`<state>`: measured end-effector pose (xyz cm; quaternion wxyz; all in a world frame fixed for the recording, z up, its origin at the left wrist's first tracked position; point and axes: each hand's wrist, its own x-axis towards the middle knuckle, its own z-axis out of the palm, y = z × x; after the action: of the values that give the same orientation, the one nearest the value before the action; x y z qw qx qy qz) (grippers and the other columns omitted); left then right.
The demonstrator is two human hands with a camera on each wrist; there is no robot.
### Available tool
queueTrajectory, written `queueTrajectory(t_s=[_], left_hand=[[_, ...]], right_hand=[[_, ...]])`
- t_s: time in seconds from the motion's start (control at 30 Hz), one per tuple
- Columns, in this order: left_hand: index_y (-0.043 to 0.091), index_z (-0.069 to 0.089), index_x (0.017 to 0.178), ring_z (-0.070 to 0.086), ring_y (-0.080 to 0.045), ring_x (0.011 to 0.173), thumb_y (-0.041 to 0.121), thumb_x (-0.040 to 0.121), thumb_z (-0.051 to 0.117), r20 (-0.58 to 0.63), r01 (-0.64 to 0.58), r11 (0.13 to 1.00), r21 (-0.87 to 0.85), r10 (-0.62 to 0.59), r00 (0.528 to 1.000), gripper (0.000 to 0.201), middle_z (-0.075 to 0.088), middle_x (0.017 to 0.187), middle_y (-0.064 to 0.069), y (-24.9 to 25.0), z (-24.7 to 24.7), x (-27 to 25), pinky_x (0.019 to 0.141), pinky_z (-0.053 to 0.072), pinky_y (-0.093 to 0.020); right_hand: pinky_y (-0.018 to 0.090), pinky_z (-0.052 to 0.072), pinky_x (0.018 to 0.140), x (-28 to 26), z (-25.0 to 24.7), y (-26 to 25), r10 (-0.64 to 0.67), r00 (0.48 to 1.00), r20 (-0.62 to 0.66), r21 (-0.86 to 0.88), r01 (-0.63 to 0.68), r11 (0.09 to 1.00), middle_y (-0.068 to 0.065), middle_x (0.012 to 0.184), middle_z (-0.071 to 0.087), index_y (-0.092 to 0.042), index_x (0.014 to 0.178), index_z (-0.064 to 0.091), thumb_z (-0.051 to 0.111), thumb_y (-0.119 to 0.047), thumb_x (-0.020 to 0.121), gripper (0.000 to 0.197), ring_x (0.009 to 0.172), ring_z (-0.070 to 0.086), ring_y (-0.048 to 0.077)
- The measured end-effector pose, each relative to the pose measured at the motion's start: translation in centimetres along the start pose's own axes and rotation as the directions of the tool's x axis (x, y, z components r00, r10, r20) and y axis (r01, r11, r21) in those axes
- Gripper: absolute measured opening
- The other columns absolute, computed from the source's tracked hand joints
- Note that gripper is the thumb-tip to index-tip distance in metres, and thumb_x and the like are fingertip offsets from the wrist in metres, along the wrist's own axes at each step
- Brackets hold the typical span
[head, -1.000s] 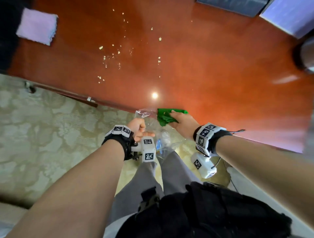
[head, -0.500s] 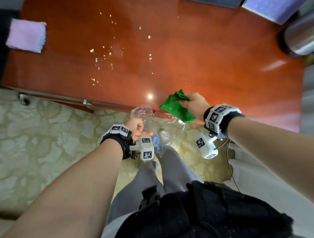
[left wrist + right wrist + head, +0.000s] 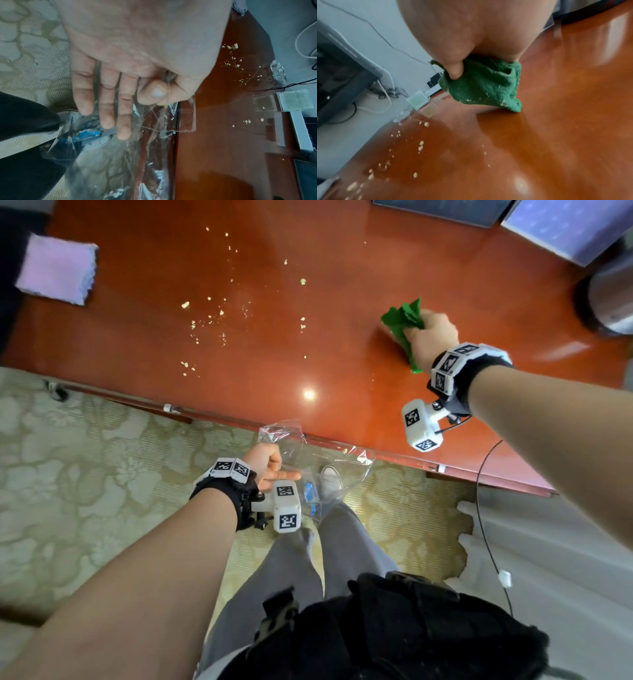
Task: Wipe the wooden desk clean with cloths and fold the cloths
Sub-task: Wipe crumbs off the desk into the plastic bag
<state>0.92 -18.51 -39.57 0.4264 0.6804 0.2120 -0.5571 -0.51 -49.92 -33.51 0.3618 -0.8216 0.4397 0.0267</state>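
Observation:
My right hand (image 3: 430,332) grips a bunched green cloth (image 3: 404,323) over the right part of the glossy wooden desk (image 3: 342,285). In the right wrist view the green cloth (image 3: 486,86) hangs from my fist with crumbs stuck to it, its low corner touching the desk (image 3: 556,135). Pale crumbs (image 3: 212,320) lie scattered on the desk's left middle. My left hand (image 3: 270,465) pinches the rim of a clear plastic bag (image 3: 308,463) just below the desk's front edge. The left wrist view shows thumb and forefinger pinching the bag (image 3: 159,135), other fingers straight.
A folded pink cloth (image 3: 56,270) lies at the desk's far left corner. A round metal container (image 3: 613,299) stands at the right edge. Dark flat devices (image 3: 442,210) sit along the back. A cable (image 3: 486,525) hangs off the front right. Carpet (image 3: 68,474) lies below.
My right hand has lifted the green cloth away from the bag at the front edge and carried it back and right over the desk. The left hand keeps its hold on the bag.

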Motion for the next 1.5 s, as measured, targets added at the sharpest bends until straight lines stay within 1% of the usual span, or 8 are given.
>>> queueTrajectory(t_s=[0.3,0.43,0.6,0.7,1.03,1.17,1.33,1.5], left_hand=[[0.017,0.026,0.056,0.07,-0.039,0.1,-0.001,0.081,0.033,0.016,0.009,0.995,-0.104,-0.008,1.0,0.032,0.039,0.046,0.002,0.8,0.9,-0.9,0.101,0.045,-0.059],[0.019,0.026,0.049,0.073,-0.034,0.093,0.001,0.078,0.034,0.014,0.029,0.997,-0.07,-0.028,1.0,0.035,0.033,0.06,0.002,0.5,1.3,-0.9,0.1,0.041,-0.046],[0.018,0.025,0.055,0.075,-0.027,0.079,0.001,0.082,0.031,0.026,0.022,0.996,-0.086,-0.02,0.999,0.032,0.036,0.067,-0.001,0.5,1.8,-1.7,0.085,0.042,-0.04],[0.016,0.026,0.058,0.073,-0.031,0.095,0.0,0.081,0.031,0.055,0.0,0.999,-0.038,0.002,0.998,0.029,0.049,0.088,-0.008,0.3,1.5,-2.3,0.069,0.049,-0.036],[0.017,0.023,0.052,0.073,-0.025,0.087,0.0,0.085,0.031,0.061,-0.037,0.999,-0.002,0.037,0.997,0.039,0.048,0.067,-0.003,-1.3,-1.4,-3.9,0.07,0.053,-0.035],[0.021,0.028,0.037,0.073,-0.024,0.091,0.003,0.086,0.033,0.035,-0.045,0.999,0.003,0.045,0.998,0.052,0.043,0.066,0.0,-2.2,-3.2,-4.4,0.061,0.049,-0.03],[0.018,0.026,0.057,0.073,-0.017,0.068,0.005,0.086,0.032,0.007,-0.046,0.999,-0.024,0.046,0.999,0.033,0.057,0.102,-0.016,-2.5,-5.3,-4.2,0.053,0.05,-0.028],[0.016,0.027,0.056,0.073,-0.019,0.076,0.005,0.086,0.033,-0.01,-0.011,1.0,-0.022,0.011,1.0,0.032,0.057,0.101,-0.017,-2.2,-6.5,-3.5,0.063,0.048,-0.033]], right_hand=[[0.028,0.048,0.067,-5.1,5.1,1.8,-0.102,0.959,0.265,-0.256,0.172,0.951,0.008,0.097,0.069,-0.025,0.13,0.058,0.047,-0.019,0.095,0.037,0.08,0.064,0.029],[0.016,0.043,0.048,-10.2,6.2,2.6,-0.066,0.897,0.437,-0.236,0.186,0.954,-0.003,0.075,0.06,-0.02,0.124,0.057,0.043,-0.017,0.101,0.028,0.057,0.055,0.012],[0.025,0.049,0.058,-14.0,7.1,3.2,0.011,0.808,0.589,-0.16,0.104,0.982,0.0,0.081,0.061,-0.014,0.122,0.059,0.048,-0.021,0.101,0.024,0.065,0.057,0.015],[0.021,0.045,0.051,-14.3,6.8,3.0,0.033,0.838,0.545,-0.147,0.056,0.988,-0.002,0.075,0.057,-0.011,0.117,0.059,0.048,-0.021,0.101,0.022,0.059,0.053,0.013],[0.018,0.036,0.045,-11.8,3.8,1.9,0.085,0.971,0.223,0.061,-0.101,0.993,-0.002,0.078,0.057,-0.014,0.128,0.058,0.048,-0.018,0.101,0.03,0.056,0.046,0.01],[0.022,0.035,0.049,-11.3,4.1,1.6,0.079,0.985,0.155,0.049,-0.088,0.995,0.001,0.082,0.059,-0.016,0.125,0.062,0.051,-0.019,0.099,0.029,0.058,0.048,0.012],[0.03,0.044,0.067,-11.2,4.9,0.0,0.029,0.991,0.133,0.069,-0.039,0.997,0.008,0.09,0.062,-0.011,0.116,0.065,0.05,-0.02,0.099,0.024,0.077,0.056,0.023],[0.038,0.052,0.084,-9.4,5.5,-2.0,0.004,0.995,0.096,0.112,-0.015,0.994,0.011,0.101,0.068,-0.015,0.119,0.063,0.049,-0.02,0.098,0.025,0.093,0.064,0.029]])
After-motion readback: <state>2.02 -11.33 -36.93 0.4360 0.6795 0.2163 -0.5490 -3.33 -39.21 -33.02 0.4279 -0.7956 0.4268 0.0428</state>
